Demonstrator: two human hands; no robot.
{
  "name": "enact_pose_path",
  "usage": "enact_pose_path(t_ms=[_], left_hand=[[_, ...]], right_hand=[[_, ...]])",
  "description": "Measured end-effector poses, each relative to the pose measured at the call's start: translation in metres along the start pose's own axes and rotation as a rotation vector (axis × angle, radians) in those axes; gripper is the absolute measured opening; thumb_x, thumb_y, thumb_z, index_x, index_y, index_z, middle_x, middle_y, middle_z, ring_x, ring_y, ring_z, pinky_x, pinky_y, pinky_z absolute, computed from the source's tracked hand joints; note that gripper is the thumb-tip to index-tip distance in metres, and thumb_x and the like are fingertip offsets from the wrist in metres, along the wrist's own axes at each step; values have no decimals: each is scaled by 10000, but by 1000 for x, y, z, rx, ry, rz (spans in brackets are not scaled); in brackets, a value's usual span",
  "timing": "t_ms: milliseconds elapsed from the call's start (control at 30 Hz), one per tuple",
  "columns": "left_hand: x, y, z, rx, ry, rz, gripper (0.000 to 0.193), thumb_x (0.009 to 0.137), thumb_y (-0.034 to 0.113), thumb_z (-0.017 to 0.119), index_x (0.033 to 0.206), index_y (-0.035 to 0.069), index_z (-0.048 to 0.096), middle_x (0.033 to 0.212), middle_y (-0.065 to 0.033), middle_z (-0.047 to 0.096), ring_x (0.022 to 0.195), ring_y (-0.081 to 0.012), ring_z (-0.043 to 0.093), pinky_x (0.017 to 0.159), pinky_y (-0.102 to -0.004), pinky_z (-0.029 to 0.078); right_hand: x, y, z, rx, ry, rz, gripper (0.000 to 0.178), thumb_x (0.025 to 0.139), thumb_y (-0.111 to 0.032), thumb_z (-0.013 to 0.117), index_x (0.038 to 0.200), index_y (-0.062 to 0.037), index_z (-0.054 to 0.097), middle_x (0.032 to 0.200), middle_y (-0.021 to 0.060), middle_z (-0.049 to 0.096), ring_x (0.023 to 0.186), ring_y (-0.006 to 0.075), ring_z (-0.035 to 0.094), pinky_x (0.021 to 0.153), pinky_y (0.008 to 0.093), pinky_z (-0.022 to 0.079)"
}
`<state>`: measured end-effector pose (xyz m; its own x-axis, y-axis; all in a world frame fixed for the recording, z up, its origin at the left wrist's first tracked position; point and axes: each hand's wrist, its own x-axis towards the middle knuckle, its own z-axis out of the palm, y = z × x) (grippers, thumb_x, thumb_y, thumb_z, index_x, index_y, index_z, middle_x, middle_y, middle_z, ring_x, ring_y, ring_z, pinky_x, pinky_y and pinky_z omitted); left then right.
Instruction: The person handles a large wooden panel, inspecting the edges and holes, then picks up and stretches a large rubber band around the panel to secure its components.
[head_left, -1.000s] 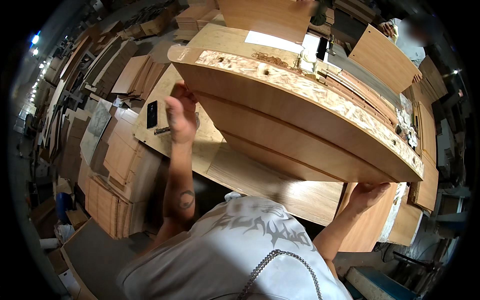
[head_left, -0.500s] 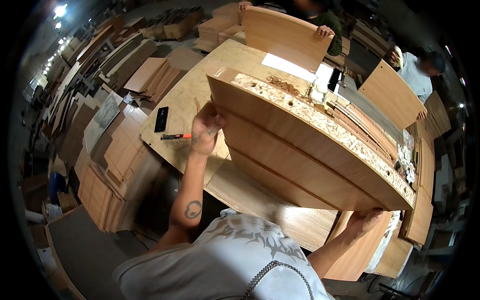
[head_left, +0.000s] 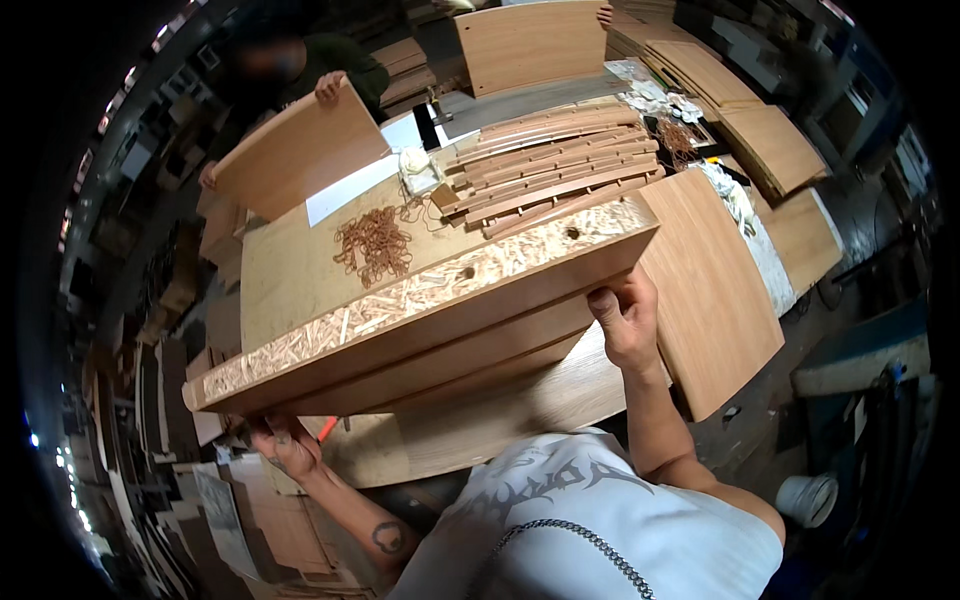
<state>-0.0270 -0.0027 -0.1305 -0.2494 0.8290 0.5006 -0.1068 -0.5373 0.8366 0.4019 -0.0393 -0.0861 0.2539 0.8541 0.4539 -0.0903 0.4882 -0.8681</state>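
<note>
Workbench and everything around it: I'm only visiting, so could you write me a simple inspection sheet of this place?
Surface: pale wooden workbench, partly covered by a white sheet.
Job's things: thick wood panel, held above the workbench, two dark holes in its raw edge.
Clutter: tangled brown strands, wooden strips, a mostly hidden orange item.
Grips: left grip at the panel's left end, fingers partly hidden; right grip holds its right end.
Cables: nothing clearly seen; picture rim dark.
Surroundings: two other people holding boards across the workbench; white bucket at lower right.
</note>
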Motion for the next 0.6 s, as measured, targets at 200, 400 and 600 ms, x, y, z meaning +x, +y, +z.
enact_pose_path(t_ms=[200,400,600], left_hand=[[5,-6,-3,-96,63,60,653,823,396,641,1309,26,410,1274,-72,495,1164,-215,471,1005,-396,378],[50,57,34,-15,-161,236,635,915,477,475,1321,0,367,1227,-122,510,1153,-268,476,955,-413,424],[62,79,41,-27,-93,155,676,791,402,681,1230,-38,417,1068,-104,549,975,-192,556,861,-296,460]], right_hand=[[-6,9,-9,-13,80,-26,532,908,-444,519,1173,15,463,987,59,541,918,112,491,802,247,392],[26,-27,-1,-77,62,-288,597,920,-418,511,1268,57,411,1208,129,519,1072,172,500,930,291,377],[41,-32,14,41,125,-270,475,918,-371,535,1145,44,498,1048,94,561,954,154,540,835,272,432]])
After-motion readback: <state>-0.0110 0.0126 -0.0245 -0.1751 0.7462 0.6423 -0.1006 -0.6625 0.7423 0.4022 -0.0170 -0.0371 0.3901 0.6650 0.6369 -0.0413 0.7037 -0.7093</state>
